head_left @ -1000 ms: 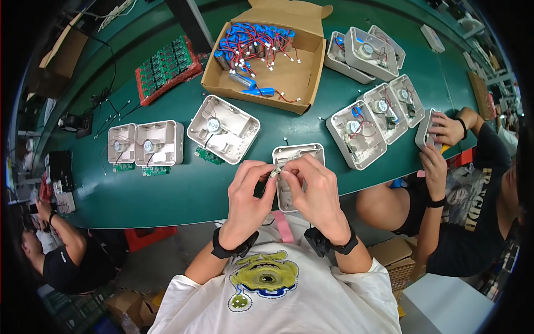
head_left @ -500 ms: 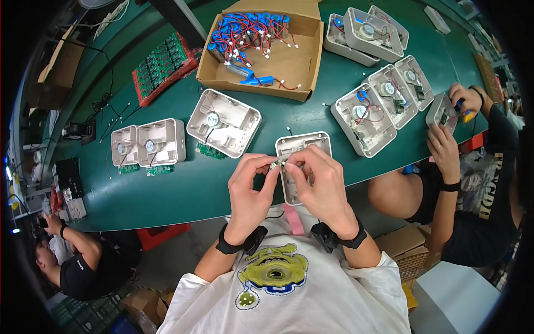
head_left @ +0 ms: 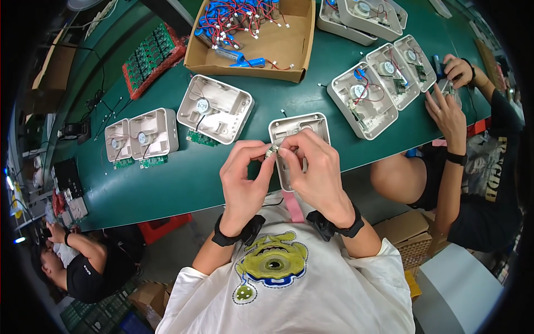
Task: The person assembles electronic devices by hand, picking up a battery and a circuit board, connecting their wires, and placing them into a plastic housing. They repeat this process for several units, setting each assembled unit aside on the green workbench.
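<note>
In the head view, the left hand pinches a small pale part, perhaps a connector, between thumb and forefinger, and the right hand pinches at its right end; the exact contact is partly hidden. The part is held above the left side of an open pale casing at the table's near edge. The step in hand looks like fine fingertip fitting of this part, and the next move seems to call for a steady left grip and small, aligned right-hand adjustments. Counting outward, three more open casings lie to the left, each with one round white-faced unit and one green circuit board beside it. Three open casings form a row to the right, and three more are piled at the far right. One cardboard box at the far middle holds two separate blue cylinders and a wired heap too tangled to count. One red-wrapped stack of boards lies far left. Two co-workers are visible, one at each side.
</note>
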The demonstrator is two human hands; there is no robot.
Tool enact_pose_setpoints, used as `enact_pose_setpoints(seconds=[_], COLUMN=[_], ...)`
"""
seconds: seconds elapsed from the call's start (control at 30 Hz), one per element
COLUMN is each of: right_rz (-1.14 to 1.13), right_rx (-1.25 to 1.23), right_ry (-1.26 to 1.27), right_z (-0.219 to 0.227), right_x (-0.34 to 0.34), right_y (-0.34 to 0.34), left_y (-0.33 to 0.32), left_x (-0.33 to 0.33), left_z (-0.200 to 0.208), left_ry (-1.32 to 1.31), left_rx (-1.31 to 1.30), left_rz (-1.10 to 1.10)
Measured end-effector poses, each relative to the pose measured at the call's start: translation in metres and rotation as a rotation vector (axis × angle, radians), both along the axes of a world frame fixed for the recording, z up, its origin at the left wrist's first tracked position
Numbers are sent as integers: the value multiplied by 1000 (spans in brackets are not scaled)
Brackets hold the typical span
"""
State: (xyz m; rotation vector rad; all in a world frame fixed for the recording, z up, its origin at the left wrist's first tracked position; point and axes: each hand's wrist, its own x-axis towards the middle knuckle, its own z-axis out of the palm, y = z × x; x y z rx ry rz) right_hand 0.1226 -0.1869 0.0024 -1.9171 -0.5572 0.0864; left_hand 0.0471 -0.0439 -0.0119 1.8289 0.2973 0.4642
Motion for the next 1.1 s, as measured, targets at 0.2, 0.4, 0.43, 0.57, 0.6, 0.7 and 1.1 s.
enact_pose_setpoints(seconds=[0.2,0.4,0.43,0.57,0.6,0.7,1.1], right_rz=[-23,-29,-32,-34,-35,17,478], right_rx=[8,-9,-28,-92,-114,-92,-866], right_ry=[-37,-8,-11,-23,-28,-98,-410], right_z=[0,3,6,9,10,28,75], right_x=[-1,0,2,3,4,9,179], right_y=[4,3,3,5,6,5,60], left_y=[3,5,6,8,8,6,10], left_x=[-1,-2,0,5,4,2,3], left_z=[-2,-3,-3,-4,-4,-5,-33], left_ry=[-23,-34,-51,-76,-53,-42,-132], left_rx=[20,29,40,38,16,-13,25], left_rz=[-29,-45,-49,-42,-29,0,25])
